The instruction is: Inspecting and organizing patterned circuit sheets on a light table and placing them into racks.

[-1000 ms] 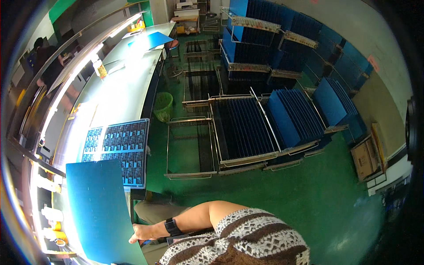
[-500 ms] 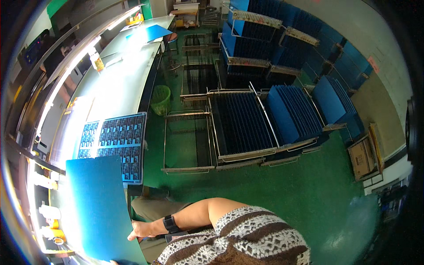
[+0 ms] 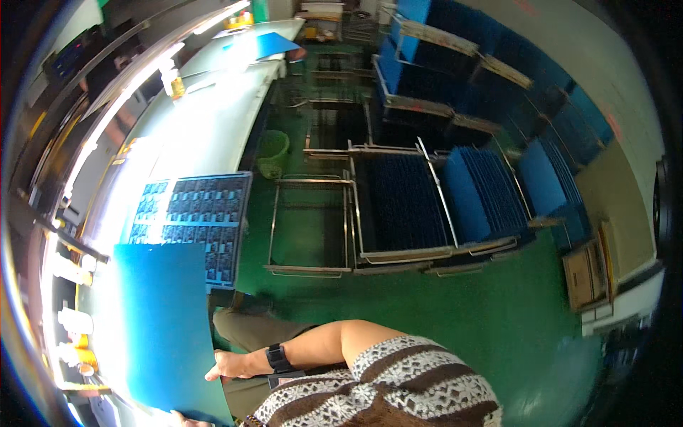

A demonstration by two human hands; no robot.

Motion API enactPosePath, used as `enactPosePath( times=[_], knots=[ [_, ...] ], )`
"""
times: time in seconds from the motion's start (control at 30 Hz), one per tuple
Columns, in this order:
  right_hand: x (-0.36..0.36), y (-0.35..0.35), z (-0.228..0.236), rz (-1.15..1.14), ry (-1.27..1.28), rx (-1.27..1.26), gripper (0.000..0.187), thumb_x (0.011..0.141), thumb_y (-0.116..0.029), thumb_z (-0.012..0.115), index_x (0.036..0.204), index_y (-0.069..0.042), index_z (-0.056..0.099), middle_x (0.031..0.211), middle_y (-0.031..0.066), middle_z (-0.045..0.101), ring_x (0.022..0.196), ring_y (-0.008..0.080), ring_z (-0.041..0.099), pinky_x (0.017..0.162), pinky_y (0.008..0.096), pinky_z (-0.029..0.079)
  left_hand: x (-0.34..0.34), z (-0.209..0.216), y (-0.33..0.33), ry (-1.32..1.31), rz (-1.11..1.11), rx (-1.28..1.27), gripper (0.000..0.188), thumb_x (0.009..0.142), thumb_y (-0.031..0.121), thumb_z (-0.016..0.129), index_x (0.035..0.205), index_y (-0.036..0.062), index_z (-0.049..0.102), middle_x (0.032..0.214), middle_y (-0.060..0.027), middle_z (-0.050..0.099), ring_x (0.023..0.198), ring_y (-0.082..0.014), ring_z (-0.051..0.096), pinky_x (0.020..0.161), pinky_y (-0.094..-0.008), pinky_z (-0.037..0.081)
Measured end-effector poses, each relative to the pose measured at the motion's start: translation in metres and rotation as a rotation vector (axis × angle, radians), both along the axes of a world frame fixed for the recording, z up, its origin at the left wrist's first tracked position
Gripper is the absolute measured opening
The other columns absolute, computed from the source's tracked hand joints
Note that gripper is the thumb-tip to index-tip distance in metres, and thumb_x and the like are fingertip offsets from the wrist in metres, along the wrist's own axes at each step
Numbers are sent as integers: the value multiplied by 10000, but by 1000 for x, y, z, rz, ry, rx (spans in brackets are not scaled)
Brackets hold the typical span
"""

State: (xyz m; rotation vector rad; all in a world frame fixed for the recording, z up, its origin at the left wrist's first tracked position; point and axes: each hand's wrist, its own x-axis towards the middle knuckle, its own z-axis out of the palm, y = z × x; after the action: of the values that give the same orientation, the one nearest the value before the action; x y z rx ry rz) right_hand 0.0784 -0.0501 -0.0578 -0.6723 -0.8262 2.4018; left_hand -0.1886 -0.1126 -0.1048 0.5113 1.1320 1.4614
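The person holds a large blue sheet (image 3: 167, 327) upright over the near end of the long white bench (image 3: 206, 135), at the lower left of the view. The right hand (image 3: 226, 366) closes its grip on the sheet's right edge, fingers curled round it, a dark watch (image 3: 277, 357) on the wrist behind. The left hand (image 3: 186, 420) shows only as a sliver at the sheet's bottom edge — it touches the sheet there, but whether its grip is closed cannot be told. Just beyond the sheet, flat on the bench, lies a dark panel of printed circuit boards (image 3: 192, 213), its near edge partly covered by the sheet. To the right, on the green floor (image 3: 427, 313), stand metal racks (image 3: 398, 213) filled with more blue sheets — and a green bin (image 3: 272, 151) sits beside the bench.
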Motion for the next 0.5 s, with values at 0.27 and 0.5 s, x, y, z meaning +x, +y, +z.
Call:
enactPosePath(
  times=[0.27,0.5],
  knots=[
    [13,-5,-1,80,-32,40,231,828,-127,681,1023,-29,604,958,35,622,866,121,598,718,278,514,18,26,-57,-95,553,-30,347,951,232,527,1199,-12,522,1166,-75,584,1043,-194,534,971,-320,392],
    [0,-9,-10,139,16,-43,277,850,-114,644,1102,-22,571,1035,56,610,936,150,586,775,297,504,20,22,-71,16,656,-56,363,971,198,476,1259,-22,474,1256,-74,518,1128,-172,482,1009,-301,350]
  ],
)
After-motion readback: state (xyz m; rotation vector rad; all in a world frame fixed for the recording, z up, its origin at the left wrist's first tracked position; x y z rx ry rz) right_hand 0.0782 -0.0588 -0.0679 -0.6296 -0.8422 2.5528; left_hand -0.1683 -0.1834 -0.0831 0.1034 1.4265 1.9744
